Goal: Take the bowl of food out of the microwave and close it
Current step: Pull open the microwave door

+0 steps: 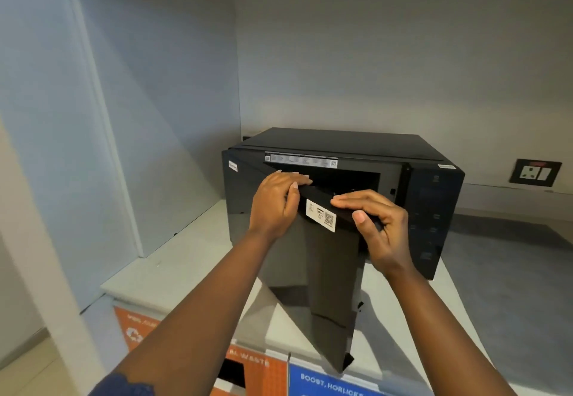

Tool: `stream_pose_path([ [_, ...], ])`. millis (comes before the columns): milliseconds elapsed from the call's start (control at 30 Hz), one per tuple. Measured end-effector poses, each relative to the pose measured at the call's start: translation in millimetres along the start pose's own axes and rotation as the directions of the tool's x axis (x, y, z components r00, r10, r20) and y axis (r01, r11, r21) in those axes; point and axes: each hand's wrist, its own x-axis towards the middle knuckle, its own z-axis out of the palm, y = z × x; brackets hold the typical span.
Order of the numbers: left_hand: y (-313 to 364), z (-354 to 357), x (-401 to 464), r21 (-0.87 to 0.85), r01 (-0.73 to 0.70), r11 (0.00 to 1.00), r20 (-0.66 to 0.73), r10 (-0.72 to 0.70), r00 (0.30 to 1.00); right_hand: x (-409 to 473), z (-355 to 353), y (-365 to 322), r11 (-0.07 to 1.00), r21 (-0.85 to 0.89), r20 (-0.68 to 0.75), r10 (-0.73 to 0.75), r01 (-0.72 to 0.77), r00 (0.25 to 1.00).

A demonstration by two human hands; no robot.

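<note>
The top edge of the open door of the microwave is gripped by the left hand and right hand on the counter.

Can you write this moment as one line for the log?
microwave door: partly open | left hand: on door top | right hand: gripping door top | bowl: unseen

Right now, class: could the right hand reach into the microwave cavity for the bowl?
Probably not yet. The right hand and left hand both grip the top edge of the door, which stands partly open across the microwave opening. No bowl is visible inside.
</note>
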Motion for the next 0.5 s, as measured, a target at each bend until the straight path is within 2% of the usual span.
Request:
stream_pose_path([
  [100,-4,-26,-3,-0.096,0.056,0.994,0.078,-0.049,0.996,-9,20,-20,0.999,0.040,0.005,-0.008,0.008,1.000],
  [167,-5,-45,-2,-0.119,0.115,0.986,0.180,-0.092,0.979,-13,33,-31,0.998,0.062,0.005,-0.006,0.005,1.000],
  [267,-5,-72,6,-0.038,0.178,0.983,0.310,-0.158,0.938,-18,52,-45,0.996,0.086,0.025,-0.023,0.020,0.999],
  [367,-7,-96,12,0.061,0.196,0.979,0.362,-0.205,0.910,-22,75,-59,0.994,0.103,0.069,-0.051,0.044,0.996],
  [500,-16,-125,14,0.235,0.147,0.961,0.498,-0.249,0.831,-26,110,-76,0.991,0.121,0.140,-0.076,0.059,0.987],
])
